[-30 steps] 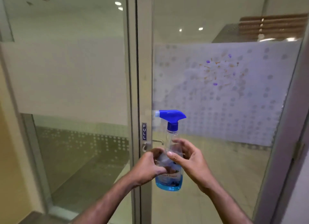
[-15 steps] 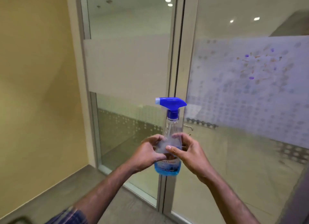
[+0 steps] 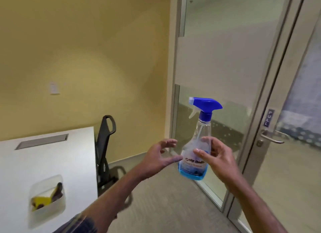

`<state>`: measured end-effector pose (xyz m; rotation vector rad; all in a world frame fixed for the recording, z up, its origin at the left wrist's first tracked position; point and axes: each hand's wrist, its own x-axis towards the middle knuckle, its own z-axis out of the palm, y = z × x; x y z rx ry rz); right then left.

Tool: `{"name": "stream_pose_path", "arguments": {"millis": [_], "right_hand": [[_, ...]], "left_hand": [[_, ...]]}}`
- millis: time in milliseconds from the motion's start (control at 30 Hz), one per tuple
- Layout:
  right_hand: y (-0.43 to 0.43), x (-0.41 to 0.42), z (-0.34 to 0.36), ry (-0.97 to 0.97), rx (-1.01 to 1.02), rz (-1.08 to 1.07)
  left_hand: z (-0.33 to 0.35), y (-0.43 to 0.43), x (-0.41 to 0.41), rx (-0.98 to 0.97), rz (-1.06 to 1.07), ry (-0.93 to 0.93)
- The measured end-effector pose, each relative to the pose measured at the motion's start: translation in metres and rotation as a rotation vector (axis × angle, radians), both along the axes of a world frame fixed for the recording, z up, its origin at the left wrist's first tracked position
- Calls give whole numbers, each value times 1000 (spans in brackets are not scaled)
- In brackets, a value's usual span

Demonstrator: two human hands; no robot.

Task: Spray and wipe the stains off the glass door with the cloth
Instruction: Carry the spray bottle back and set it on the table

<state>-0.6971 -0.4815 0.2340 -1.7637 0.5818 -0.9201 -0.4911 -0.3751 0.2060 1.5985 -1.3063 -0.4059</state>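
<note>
Right hand [image 3: 219, 160] grips spray bottle [image 3: 196, 156]; left hand [image 3: 159, 157] spread beside it.

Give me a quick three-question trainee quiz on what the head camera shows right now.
1. True or false: the right hand holds the spray bottle.
2. The left hand is: A) open beside the bottle, B) on the door handle, C) holding a cloth.
3. Fill in: the sign above the handle reads ____.

Key: 1 true; 2 A; 3 PULL.
</note>
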Motion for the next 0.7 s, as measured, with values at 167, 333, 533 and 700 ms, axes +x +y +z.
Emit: {"name": "stream_pose_path", "arguments": {"millis": [167, 333, 533, 700], "right_hand": [[54, 79, -9, -7, 51, 116], [109, 170, -35, 28, 63, 198], [178, 265, -55, 79, 87, 280], [213, 328, -68, 70, 120, 288]], "left_hand": [[-18, 104, 70, 56, 213, -58], [-39, 202, 146, 86, 414, -31], [-59, 294, 236, 139, 630, -137], [-86, 343, 295, 167, 717, -175]]}}
